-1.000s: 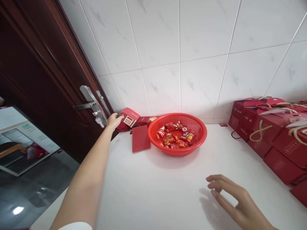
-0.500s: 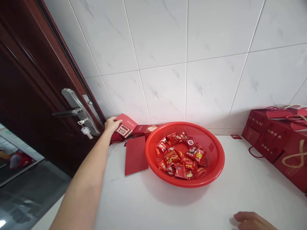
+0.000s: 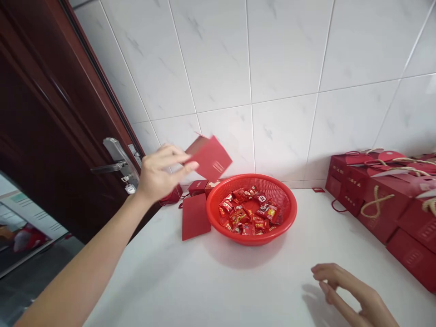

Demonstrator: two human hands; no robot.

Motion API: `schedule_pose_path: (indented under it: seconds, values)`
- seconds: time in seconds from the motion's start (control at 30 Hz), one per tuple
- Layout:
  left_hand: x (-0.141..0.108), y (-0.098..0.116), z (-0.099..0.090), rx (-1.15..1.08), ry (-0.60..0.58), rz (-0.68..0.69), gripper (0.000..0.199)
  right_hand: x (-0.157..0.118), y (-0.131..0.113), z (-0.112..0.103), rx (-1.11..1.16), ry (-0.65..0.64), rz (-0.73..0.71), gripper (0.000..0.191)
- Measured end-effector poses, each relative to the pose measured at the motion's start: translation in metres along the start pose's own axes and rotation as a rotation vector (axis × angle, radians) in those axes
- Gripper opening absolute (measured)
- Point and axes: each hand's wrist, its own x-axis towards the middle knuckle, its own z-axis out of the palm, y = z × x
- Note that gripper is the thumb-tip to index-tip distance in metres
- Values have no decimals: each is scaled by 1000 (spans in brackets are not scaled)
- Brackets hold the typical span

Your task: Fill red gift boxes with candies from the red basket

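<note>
My left hand (image 3: 163, 170) pinches the edge of a red folded card or box (image 3: 213, 159), which hangs in the air in front of the tiled wall. Below and to its right, a red plastic basket (image 3: 252, 240) holds several red-wrapped candies (image 3: 250, 215). A flat red sheet (image 3: 195, 218) lies on the white table against the basket's left side. Over the table at the lower right, my right hand (image 3: 350, 290) has its fingers apart and slightly curled, with nothing in it.
Red gift boxes with rope handles (image 3: 381, 195) line the right side. Small red boxes (image 3: 197, 187) stand by the wall behind the sheet. A dark red door with a metal handle (image 3: 114, 165) is at the left. A small red packet (image 3: 318, 190) lies near the wall.
My left hand has lifted the red card or box up and to the right from beside the wall. More of my right hand shows, higher in view. The view has shifted right.
</note>
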Motion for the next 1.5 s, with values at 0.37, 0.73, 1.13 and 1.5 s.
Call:
schedule_pose_path:
  seconds: [0.37, 0.73, 1.13, 1.5]
  values:
    - [-139, 171, 26, -294, -513, 521, 21, -2, -52, -29, 204, 68, 16, 27]
    - [-172, 185, 53, -269, -593, 212, 29, 35, -73, -21, 38, -268, 28, 9]
    - [-150, 155, 50, -202, -573, -301, 29, 55, -65, 5, 135, -440, 134, 30]
    - [-156, 153, 46, -141, -804, -264, 82, 56, -56, 11, 184, -720, 121, 70]
